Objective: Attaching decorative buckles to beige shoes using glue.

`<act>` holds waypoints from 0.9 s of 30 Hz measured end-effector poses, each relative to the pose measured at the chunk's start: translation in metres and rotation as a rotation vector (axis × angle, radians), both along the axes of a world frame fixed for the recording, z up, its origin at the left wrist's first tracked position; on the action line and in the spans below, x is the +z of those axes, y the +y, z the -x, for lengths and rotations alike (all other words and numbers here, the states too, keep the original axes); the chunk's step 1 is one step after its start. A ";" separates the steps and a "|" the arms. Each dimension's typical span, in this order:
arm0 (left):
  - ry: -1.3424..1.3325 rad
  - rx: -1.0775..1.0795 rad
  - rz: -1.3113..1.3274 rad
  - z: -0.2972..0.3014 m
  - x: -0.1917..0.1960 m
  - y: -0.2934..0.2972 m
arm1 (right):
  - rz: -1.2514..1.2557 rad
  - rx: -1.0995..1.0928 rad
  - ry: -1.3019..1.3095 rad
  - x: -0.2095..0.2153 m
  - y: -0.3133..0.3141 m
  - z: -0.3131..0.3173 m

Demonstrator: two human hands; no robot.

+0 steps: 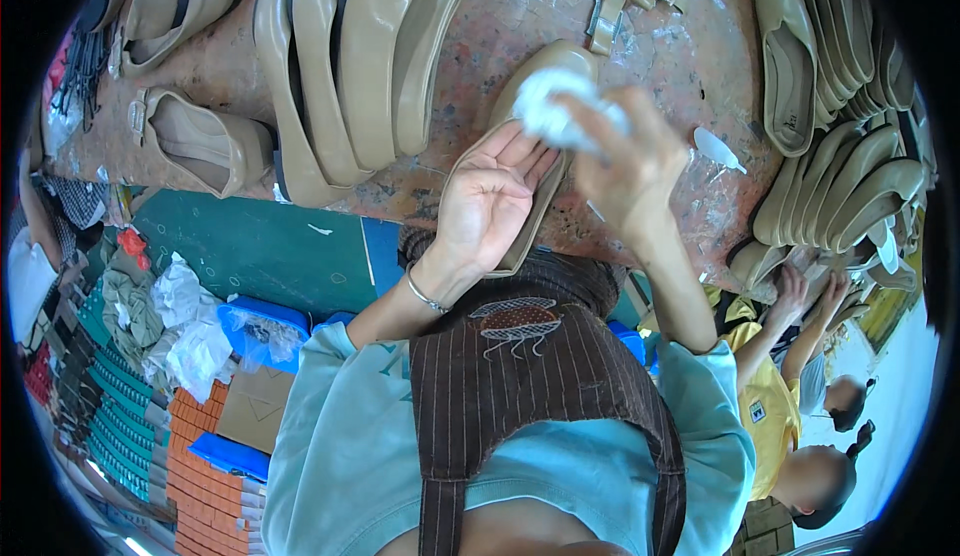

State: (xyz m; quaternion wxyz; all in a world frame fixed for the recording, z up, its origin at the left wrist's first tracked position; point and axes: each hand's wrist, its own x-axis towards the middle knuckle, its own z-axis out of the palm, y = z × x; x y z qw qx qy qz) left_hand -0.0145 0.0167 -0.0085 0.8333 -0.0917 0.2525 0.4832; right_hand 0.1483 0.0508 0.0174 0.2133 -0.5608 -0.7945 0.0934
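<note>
At the near edge of the tabletop (722, 66), a tan flat shoe (540, 204) points away; the right hand (637, 161) pinches a blurred white wad (556, 108) over its toe, while the left hand (487, 206) half-curls at its opening, grip unclear.

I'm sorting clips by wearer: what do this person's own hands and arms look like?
Left hand and right hand are ungloved. A thin silvery bangle circles the left wrist; none shows on the right. Sleeves are short, light blue.
</note>
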 end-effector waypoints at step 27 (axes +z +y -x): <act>0.104 0.000 0.137 -0.004 0.005 0.004 | 0.279 -0.168 -0.273 0.038 0.025 -0.010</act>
